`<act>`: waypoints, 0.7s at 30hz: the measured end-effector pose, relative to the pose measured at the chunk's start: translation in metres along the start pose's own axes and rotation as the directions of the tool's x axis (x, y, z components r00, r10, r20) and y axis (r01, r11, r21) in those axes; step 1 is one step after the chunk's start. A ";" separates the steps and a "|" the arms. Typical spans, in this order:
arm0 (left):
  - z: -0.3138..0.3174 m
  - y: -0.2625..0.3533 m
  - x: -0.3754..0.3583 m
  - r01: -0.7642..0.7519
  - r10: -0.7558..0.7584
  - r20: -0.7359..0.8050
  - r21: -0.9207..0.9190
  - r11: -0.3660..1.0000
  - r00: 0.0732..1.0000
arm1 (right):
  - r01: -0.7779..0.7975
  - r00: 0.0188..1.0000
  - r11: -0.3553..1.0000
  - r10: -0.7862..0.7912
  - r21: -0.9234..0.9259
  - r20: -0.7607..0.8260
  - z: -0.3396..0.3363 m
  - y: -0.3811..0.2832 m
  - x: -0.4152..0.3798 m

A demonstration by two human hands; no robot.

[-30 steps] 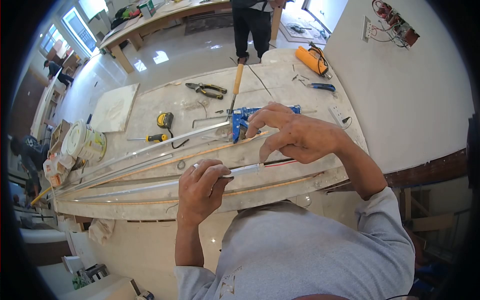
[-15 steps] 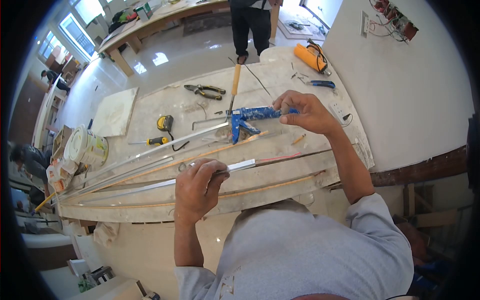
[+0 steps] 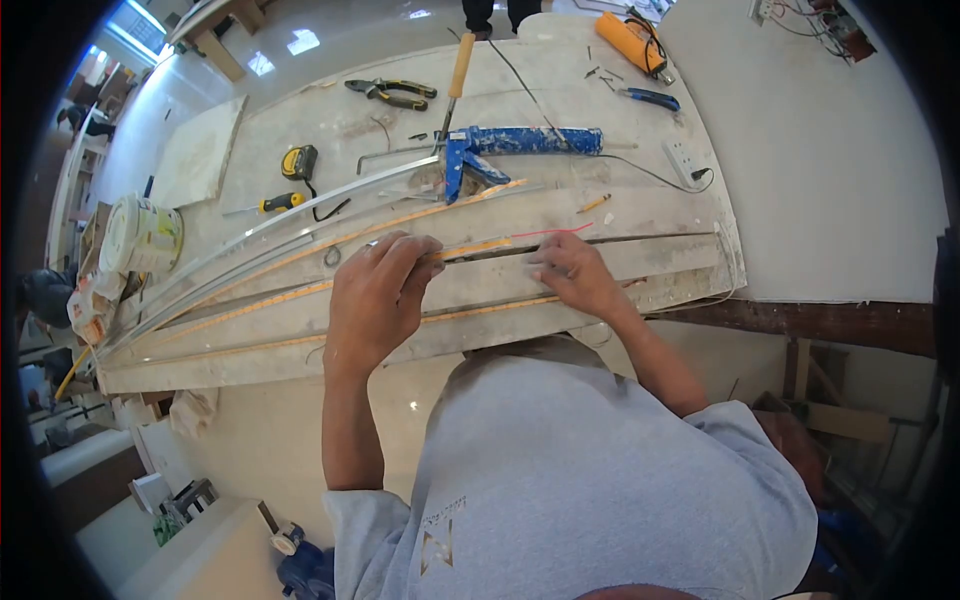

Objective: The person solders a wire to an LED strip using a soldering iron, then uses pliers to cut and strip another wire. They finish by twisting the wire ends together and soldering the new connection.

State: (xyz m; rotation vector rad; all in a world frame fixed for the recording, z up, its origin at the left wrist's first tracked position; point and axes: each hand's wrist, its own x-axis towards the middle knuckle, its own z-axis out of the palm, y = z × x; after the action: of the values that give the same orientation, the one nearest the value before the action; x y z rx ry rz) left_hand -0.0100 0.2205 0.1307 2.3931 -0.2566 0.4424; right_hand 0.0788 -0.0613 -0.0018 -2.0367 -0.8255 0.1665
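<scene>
My left hand (image 3: pixel 378 295) is closed on a long narrow strip (image 3: pixel 478 247), whose yellow-orange face shows to the right of the fingers. A thin red wire (image 3: pixel 560 231) runs from the strip's right end. Just below that wire is my right hand (image 3: pixel 578 277), its fingers bent together and slightly blurred; whether anything is between them I cannot make out. Another yellow-orange strip (image 3: pixel 470 312) lies along the table's near edge, below both hands. Beyond my left hand, a pale metal profile (image 3: pixel 330 198) slants across the table.
On the worn table (image 3: pixel 640 190) are a blue caulking gun (image 3: pixel 530 140), pliers (image 3: pixel 390 94), a tape measure (image 3: pixel 299 162), a screwdriver (image 3: pixel 282 202), a blue cutter (image 3: pixel 650 98), an orange tool (image 3: pixel 630 44) and a power strip (image 3: pixel 684 163). A white bucket (image 3: pixel 142 235) stands left.
My right hand has come down from above the caulking gun to beside the red wire. The strip in my left hand now shows its yellow-orange face instead of silver. The view has tilted downward.
</scene>
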 end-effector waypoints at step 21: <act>0.056 -0.044 -0.055 0.080 -0.087 0.076 0.089 0.993 0.993 | -0.178 0.979 0.972 0.159 -0.151 -0.128 -0.057 -0.024 -0.011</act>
State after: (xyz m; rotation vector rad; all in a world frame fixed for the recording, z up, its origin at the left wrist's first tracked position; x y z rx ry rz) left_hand -0.0336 0.2203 0.0442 2.4985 -0.1759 0.3253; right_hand 0.0822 -0.0985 0.0484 -2.2480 -0.6103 0.0781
